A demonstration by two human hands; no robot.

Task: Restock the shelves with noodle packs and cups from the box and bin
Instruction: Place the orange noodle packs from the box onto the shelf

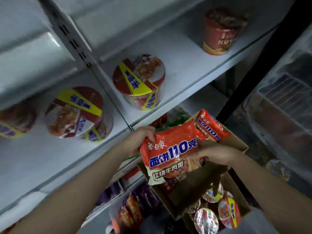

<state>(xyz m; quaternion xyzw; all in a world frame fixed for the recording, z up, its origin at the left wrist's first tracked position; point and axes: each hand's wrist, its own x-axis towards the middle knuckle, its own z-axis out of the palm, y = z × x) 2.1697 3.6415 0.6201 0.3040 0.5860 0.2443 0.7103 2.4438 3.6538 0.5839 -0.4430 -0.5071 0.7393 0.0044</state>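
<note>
1. A noodle bowl (16,118) is seen at the far left of the white shelf (55,156), cut off by the frame edge; a second bowl (76,114) with a yellow band is stood just beside it; a third bowl (141,81) is stood further right on the same shelf, past the upright post (74,41).
2. The left hand (140,141) is curled round the top left edge of an orange noodle pack (170,149); the pack is pinched between fingers and thumb.
3. The pack is held above the cardboard box (170,198), in front of the shelf edge; a second orange pack (211,126) is seen just behind it, at the box's far end.
4. The right hand (214,153) is closed on the pack's right side, with the fingers bent across its front.
5. A tall red cup (219,32) is stood alone at the right of the shelf.
6. Several foil-lidded cups (212,211) are packed together in a box below the hands, at the lower right.
</note>
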